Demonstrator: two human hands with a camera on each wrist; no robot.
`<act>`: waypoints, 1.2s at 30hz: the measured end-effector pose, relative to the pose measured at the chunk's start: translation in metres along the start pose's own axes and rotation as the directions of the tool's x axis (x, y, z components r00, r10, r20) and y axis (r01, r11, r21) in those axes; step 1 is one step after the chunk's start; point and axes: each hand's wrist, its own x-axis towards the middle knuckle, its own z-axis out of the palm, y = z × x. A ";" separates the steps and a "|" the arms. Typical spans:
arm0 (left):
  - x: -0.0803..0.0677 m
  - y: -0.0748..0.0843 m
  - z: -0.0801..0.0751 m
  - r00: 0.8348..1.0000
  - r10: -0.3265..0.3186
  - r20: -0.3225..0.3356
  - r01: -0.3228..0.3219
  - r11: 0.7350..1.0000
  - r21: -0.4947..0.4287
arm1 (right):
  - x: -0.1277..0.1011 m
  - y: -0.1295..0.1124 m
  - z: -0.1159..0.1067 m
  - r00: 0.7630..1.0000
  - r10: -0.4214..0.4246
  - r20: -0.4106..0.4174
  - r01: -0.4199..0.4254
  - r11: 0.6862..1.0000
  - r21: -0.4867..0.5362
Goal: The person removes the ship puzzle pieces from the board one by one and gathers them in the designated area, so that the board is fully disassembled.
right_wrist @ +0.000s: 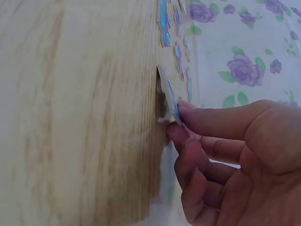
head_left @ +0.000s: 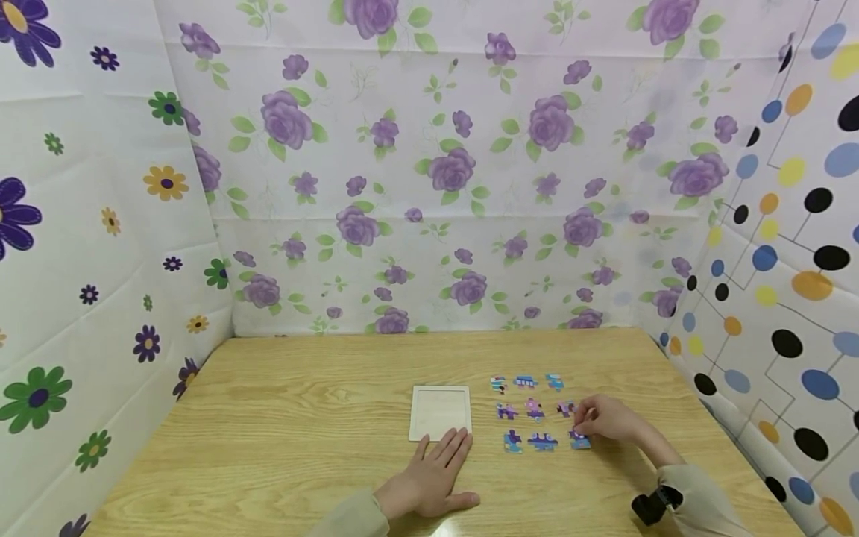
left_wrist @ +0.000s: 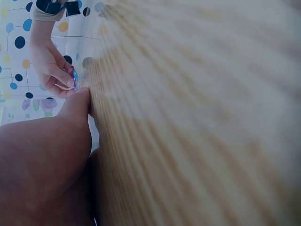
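Between its thumb and fingers my right hand [head_left: 607,419] pinches a puzzle piece [head_left: 579,440] at the lower right of a grid of pieces. In the right wrist view that puzzle piece [right_wrist: 169,96] is tilted, its near edge lifted off the table. My left hand [head_left: 436,473] lies flat with fingers extended, fingertips on the lower right edge of a square pale puzzle frame [head_left: 416,418]. Nothing lies inside the frame. To its right, several colourful puzzle pieces [head_left: 542,441] are spread in three rows, apart from one another.
The wooden table [head_left: 282,418] ends at a flowered cloth [head_left: 443,246] behind. A dotted cloth [head_left: 785,343] hangs at the right, another flowered cloth [head_left: 101,261] at the left. A black wrist device [head_left: 654,505] sits on the right sleeve.
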 end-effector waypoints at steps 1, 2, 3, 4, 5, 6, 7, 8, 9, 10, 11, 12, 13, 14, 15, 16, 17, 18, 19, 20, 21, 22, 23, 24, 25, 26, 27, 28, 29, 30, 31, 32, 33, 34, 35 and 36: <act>-0.001 0.000 -0.001 1.000 0.000 0.000 0.000 1.000 0.000 | 0.000 -0.002 0.000 1.000 0.013 -0.016 -0.013 1.000 -0.020; 0.000 0.000 -0.001 1.000 0.002 0.009 -0.002 1.000 -0.008 | 0.000 -0.004 0.000 0.999 0.028 -0.031 -0.029 0.999 -0.042; 0.000 0.000 0.000 1.000 0.002 0.013 -0.001 1.000 -0.015 | -0.001 -0.006 0.000 0.998 0.043 -0.046 -0.046 0.997 -0.060; 0.001 -0.001 0.000 1.000 0.003 0.013 -0.003 1.000 -0.021 | -0.001 -0.008 0.000 0.997 0.054 -0.060 -0.059 0.996 -0.074; 0.002 -0.002 0.001 1.000 0.005 0.014 -0.005 1.000 -0.027 | 0.000 -0.010 0.000 0.995 0.071 -0.072 -0.077 0.994 -0.082; 0.003 -0.003 0.003 1.000 0.010 0.019 -0.010 0.999 -0.035 | -0.001 -0.012 0.000 0.993 0.087 -0.086 -0.095 0.991 -0.095; 0.004 -0.004 0.005 1.000 0.015 0.020 -0.014 0.999 -0.040 | -0.001 -0.014 0.000 0.991 0.095 -0.096 -0.106 0.988 -0.109; 0.006 -0.006 0.008 1.000 0.020 0.020 -0.019 0.999 -0.044 | -0.001 -0.015 0.000 0.989 0.104 -0.107 -0.117 0.986 -0.121; 0.007 -0.008 0.011 1.000 0.023 0.009 -0.022 0.999 -0.043 | -0.001 -0.016 0.000 0.987 0.112 -0.116 -0.127 0.984 -0.129; 0.009 -0.009 0.014 1.000 0.028 0.003 -0.028 0.999 -0.043 | 0.000 -0.016 0.000 0.985 0.117 -0.124 -0.133 0.982 -0.133; 0.010 -0.011 0.017 0.999 0.032 0.001 -0.032 0.998 -0.047 | 0.000 -0.016 0.001 0.984 0.122 -0.131 -0.140 0.980 -0.140; 0.012 -0.013 0.020 0.999 0.035 -0.002 -0.036 0.998 -0.053 | 0.000 -0.016 0.001 0.984 0.118 -0.134 -0.137 0.980 -0.145; 0.013 -0.014 0.021 0.999 0.035 -0.011 -0.036 0.998 -0.055 | 0.000 -0.015 0.001 0.985 0.109 -0.134 -0.129 0.981 -0.148; 0.013 -0.015 0.022 0.999 0.036 -0.015 -0.036 0.998 -0.057 | 0.000 -0.015 0.001 0.985 0.107 -0.135 -0.126 0.982 -0.142; 0.014 -0.015 0.023 0.999 0.035 -0.019 -0.036 0.998 -0.056 | 0.000 -0.014 0.001 0.985 0.104 -0.135 -0.122 0.983 -0.134; 0.015 -0.016 0.023 0.999 0.035 -0.017 -0.035 0.998 -0.056 | 0.001 -0.013 0.001 0.986 0.099 -0.132 -0.115 0.985 -0.127; 0.015 -0.016 0.022 0.999 0.034 -0.015 -0.034 0.998 -0.054 | 0.001 -0.013 0.001 0.987 0.097 -0.129 -0.112 0.986 -0.120; 0.014 -0.016 0.021 0.999 0.032 -0.013 -0.033 0.998 -0.049 | 0.002 -0.012 0.001 0.988 0.093 -0.124 -0.108 0.988 -0.113; 0.013 -0.015 0.018 1.000 0.031 -0.007 -0.031 0.999 -0.045 | 0.002 -0.012 0.001 0.988 0.095 -0.121 -0.108 0.989 -0.105; 0.012 -0.015 0.016 1.000 0.029 -0.001 -0.029 0.999 -0.038 | 0.002 -0.011 0.000 0.988 0.096 -0.119 -0.108 0.989 -0.099; 0.011 -0.014 0.013 1.000 0.027 0.006 -0.027 0.999 -0.032 | 0.003 -0.011 0.000 0.989 0.096 -0.116 -0.107 0.990 -0.096; 0.009 -0.012 0.010 1.000 0.026 0.014 -0.026 0.999 -0.027 | 0.003 -0.011 0.000 0.989 0.093 -0.114 -0.105 0.990 -0.099; 0.007 -0.011 0.006 0.999 0.029 0.025 -0.028 0.999 -0.023 | 0.003 -0.012 0.000 0.989 0.090 -0.117 -0.103 0.989 -0.105; 0.006 -0.010 0.002 0.999 0.030 0.032 -0.029 0.999 -0.026 | 0.003 -0.013 0.001 0.988 0.090 -0.122 -0.104 0.989 -0.109; 0.004 -0.009 -0.001 0.999 0.031 0.039 -0.030 0.999 -0.030 | 0.003 -0.014 0.001 0.987 0.093 -0.132 -0.108 0.988 -0.112; 0.003 -0.009 -0.004 0.999 0.033 0.042 -0.032 0.999 -0.030 | 0.003 -0.015 0.002 0.985 0.092 -0.143 -0.109 0.987 -0.117; 0.002 -0.008 -0.007 0.998 0.036 0.044 -0.034 0.999 -0.037 | 0.003 -0.017 0.002 0.983 0.093 -0.159 -0.113 0.986 -0.119; 0.001 -0.008 -0.009 0.998 0.037 0.046 -0.035 0.998 -0.043 | 0.003 -0.019 0.003 0.980 0.097 -0.175 -0.119 0.986 -0.119; 0.001 -0.008 -0.010 0.998 0.039 0.047 -0.037 0.998 -0.051 | 0.003 -0.022 0.003 0.977 0.103 -0.190 -0.125 0.986 -0.113; 0.001 -0.008 -0.012 0.998 0.037 0.045 -0.034 0.997 -0.063 | 0.003 -0.024 0.004 0.973 0.109 -0.202 -0.132 0.986 -0.105; 0.002 -0.008 -0.014 0.998 0.036 0.045 -0.032 0.997 -0.068 | 0.003 -0.027 0.005 0.970 0.113 -0.217 -0.139 0.984 -0.107; 0.003 -0.008 -0.015 0.998 0.035 0.046 -0.031 0.996 -0.080 | 0.004 -0.031 0.005 0.967 0.115 -0.228 -0.143 0.984 -0.106; 0.003 -0.009 -0.016 0.998 0.032 0.047 -0.027 0.995 -0.100 | 0.004 -0.034 0.006 0.965 0.115 -0.237 -0.143 0.984 -0.105; 0.004 -0.009 -0.018 0.999 0.027 0.045 -0.022 0.993 -0.115 | 0.005 -0.037 0.007 0.965 0.104 -0.242 -0.134 0.985 -0.111; 0.004 -0.010 -0.020 0.999 0.025 0.041 -0.019 0.991 -0.134 | 0.006 -0.040 0.008 0.964 0.086 -0.252 -0.120 0.985 -0.122; 0.004 -0.011 -0.023 0.999 0.024 0.031 -0.019 0.988 -0.154 | 0.008 -0.043 0.009 0.963 0.063 -0.263 -0.101 0.986 -0.132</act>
